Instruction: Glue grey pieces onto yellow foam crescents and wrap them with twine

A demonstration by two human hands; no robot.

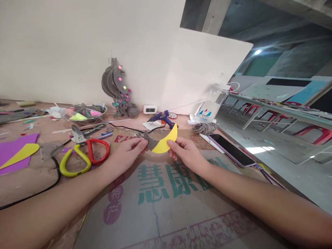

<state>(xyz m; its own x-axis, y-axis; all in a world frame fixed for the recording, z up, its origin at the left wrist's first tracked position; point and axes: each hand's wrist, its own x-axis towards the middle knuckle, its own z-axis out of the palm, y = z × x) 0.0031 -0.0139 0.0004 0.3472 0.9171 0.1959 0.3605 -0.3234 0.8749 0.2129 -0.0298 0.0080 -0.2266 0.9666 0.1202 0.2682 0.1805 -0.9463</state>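
Left hand (136, 146): thumb and fingers pinched on the grey end of the crescent (162, 144).
Right hand (184, 149): pinched on its yellow part.
Crescent: between both hands — above the printed sheet (129, 226).
Glue gun (169, 122): just beyond the crescent.
Scissors (81, 139): red and yellow-green handles — near left forearm.
Phone (230, 150): screen dark, right of right hand.

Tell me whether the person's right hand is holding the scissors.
No, the scissors lie on the table, while the right hand pinches the yellow piece.
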